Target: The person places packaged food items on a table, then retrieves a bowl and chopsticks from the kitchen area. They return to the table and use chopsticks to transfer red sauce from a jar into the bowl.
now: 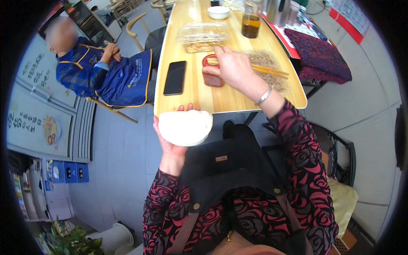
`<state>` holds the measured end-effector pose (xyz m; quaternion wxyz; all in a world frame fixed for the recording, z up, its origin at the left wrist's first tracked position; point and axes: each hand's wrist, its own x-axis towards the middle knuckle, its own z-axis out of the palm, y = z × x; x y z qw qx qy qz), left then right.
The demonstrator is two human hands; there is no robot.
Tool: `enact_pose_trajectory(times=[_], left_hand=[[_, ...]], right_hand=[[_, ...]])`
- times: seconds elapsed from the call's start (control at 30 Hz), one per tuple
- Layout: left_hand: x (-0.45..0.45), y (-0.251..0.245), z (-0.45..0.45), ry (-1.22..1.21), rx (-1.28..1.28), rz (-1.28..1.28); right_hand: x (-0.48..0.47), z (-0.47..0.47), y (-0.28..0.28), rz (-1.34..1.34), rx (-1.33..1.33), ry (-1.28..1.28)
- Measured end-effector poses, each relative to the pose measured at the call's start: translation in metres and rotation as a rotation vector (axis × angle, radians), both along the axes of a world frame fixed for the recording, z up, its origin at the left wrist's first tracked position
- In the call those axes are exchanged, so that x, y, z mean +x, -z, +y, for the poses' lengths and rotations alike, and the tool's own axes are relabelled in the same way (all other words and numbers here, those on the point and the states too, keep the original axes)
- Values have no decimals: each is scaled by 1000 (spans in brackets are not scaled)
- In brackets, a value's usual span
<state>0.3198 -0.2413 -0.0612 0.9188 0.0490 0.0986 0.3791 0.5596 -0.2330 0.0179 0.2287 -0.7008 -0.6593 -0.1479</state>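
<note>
In my left hand lies a white folded steamed bun, held past the table's near edge with its curved side toward me. My right hand grips a pair of wooden chopsticks above the table. One end of them shows over a small red-rimmed container of red sauce; the other reaches over a clear plastic tray of shredded, brownish-grey food. Whether the chopsticks touch the sauce is hidden by my fingers. Just beyond the sauce sits an open clear plastic clamshell box with tan, flat food pieces inside.
A black smartphone lies on the wooden table, left of the sauce. Farther back stand a white bowl and a glass bottle of dark liquid. A person in a blue apron sits at left. Folded knitted cloth lies at right.
</note>
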Motion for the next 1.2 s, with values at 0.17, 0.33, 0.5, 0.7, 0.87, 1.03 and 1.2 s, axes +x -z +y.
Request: enact_pose_trajectory(times=[0.17, 0.33, 0.5, 0.7, 0.87, 1.03, 1.2], left_hand=[[19, -18, -10, 10, 89, 29], [65, -24, -11, 175, 172, 87], [112, -18, -10, 267, 93, 285], [150, 0, -10, 293, 334, 256], [160, 9, 8, 283, 483, 310], [133, 18, 11, -195, 1323, 983], [134, 26, 45, -878, 1473, 1400]], right_hand=[[-14, -74, 17, 644, -460, -424], [13, -104, 29, 1586, -575, -288], [67, -125, 31, 1809, -331, -299], [123, -118, 43, 1828, -206, -116], [161, -103, 54, 1792, -161, -88], [164, -92, 59, 1242, -153, 217], [104, -70, 34, 62, -18, 336]])
